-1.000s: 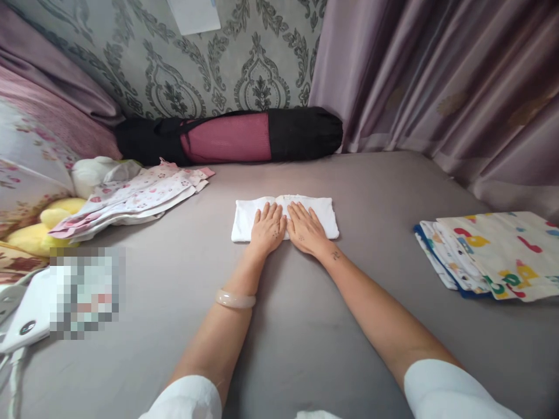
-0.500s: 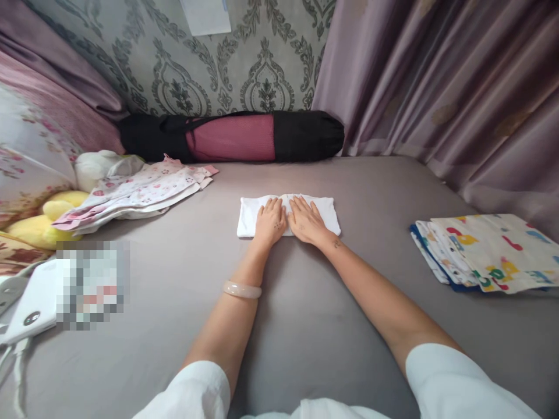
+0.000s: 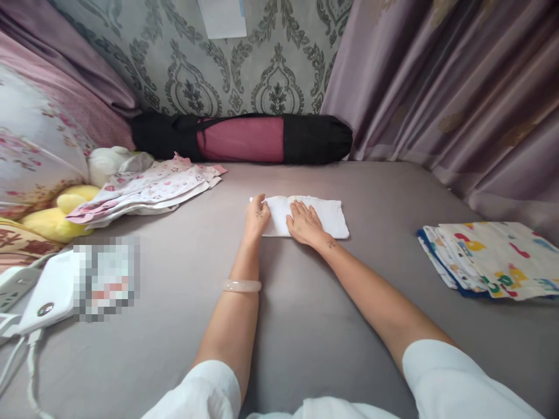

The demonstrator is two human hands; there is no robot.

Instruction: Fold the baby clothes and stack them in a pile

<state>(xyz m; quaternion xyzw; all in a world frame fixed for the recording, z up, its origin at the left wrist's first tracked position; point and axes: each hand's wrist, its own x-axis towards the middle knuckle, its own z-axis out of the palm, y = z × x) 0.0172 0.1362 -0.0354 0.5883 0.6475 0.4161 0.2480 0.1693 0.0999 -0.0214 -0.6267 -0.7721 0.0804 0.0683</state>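
A white folded cloth (image 3: 329, 216) lies flat as a wide rectangle on the grey bed sheet (image 3: 305, 302). At the cloth's left end is my left hand (image 3: 257, 216), its fingers curled closed round that edge. My right hand (image 3: 304, 222) rests palm down on the middle of the cloth, fingers stretched out. A pale bangle (image 3: 241, 286) circles my left forearm. Whether the cloth is a garment or a plain piece of fabric I cannot tell.
Folded printed cloths (image 3: 502, 256) are stacked at the right. Small pink-and-white clothes (image 3: 152, 183) lie at the left beside a yellow plush toy (image 3: 61, 218). A white power bank (image 3: 55, 291) with cables is nearer me. A long black-and-pink bag (image 3: 244, 138) lies along the wall.
My left hand has slid from the middle of the white cloth to its left end and closed there. My right hand stays flat on the cloth. The view has shifted slightly.
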